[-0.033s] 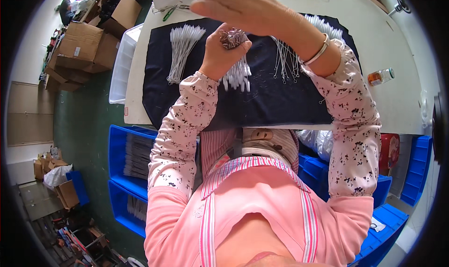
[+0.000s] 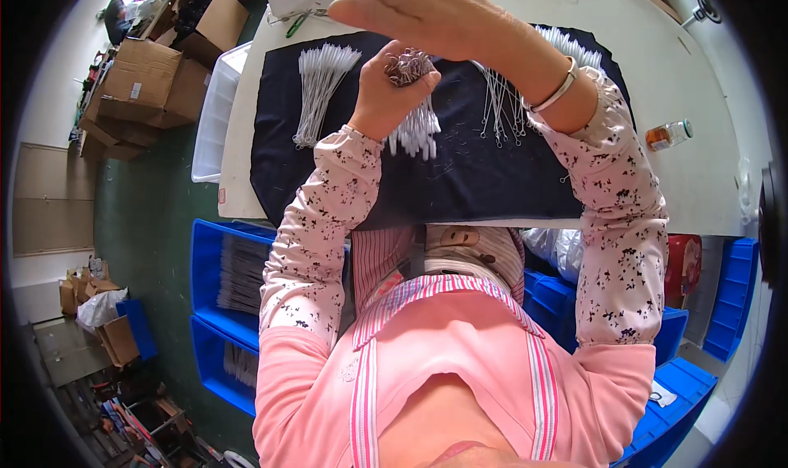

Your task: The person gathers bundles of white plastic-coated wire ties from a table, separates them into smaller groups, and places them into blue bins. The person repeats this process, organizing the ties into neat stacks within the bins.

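My left hand (image 2: 382, 99) is closed around a bundle of thin wire brushes (image 2: 417, 132). Their wire loops crowd together above the fist, and the white bristle ends hang out below it. Over the loops hovers my right hand (image 2: 419, 17), flat with its fingers stretched out and holding nothing. A dark cloth (image 2: 460, 185) lies beneath both hands. To the left, a fanned pile of similar white brushes (image 2: 324, 70) rests on the cloth. More brushes (image 2: 502, 111) lie to the right, partly hidden behind my right forearm.
A green-handled tool (image 2: 297, 25) lies at the table's far left. On the right stands a small glass jar (image 2: 669, 134) with amber contents. A white plastic bin (image 2: 220, 111) adjoins the table's left edge. Blue crates (image 2: 201, 263) holding brushes sit lower left; cardboard boxes (image 2: 139, 74) are stacked beyond.
My right hand has shifted very slightly up and to the left. The left hand and its bundle look the same.
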A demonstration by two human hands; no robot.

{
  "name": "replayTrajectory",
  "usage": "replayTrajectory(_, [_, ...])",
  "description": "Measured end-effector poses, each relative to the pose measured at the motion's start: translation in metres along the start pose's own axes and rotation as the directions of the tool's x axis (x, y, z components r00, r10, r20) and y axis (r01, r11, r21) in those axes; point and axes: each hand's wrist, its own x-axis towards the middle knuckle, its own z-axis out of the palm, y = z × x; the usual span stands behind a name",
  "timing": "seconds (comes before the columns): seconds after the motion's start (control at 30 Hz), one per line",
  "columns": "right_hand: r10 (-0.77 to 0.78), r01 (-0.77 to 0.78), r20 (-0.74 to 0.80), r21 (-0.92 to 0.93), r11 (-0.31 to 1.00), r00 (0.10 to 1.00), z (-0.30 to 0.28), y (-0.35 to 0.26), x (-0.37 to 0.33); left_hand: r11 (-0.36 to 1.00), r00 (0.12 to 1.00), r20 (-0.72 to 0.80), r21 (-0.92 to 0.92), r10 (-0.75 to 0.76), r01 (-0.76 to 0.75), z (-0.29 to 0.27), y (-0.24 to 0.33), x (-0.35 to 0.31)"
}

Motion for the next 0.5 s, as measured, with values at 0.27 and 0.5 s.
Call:
replayTrajectory(0.27, [0.169,-0.212,0.263,0.144,0.967,0.95,0.055,-0.033,-0.046,0.667,0.941,0.184,0.668,0.282,-0.331,-0.018,-0.037,-0.01])
replayTrajectory(0.5, [0.154,-0.23,0.301,0.236,0.944,0.941,0.063,-0.033,-0.042,0.7,0.944,0.221,0.633,0.245,-0.33,-0.03,-0.053,-0.009])
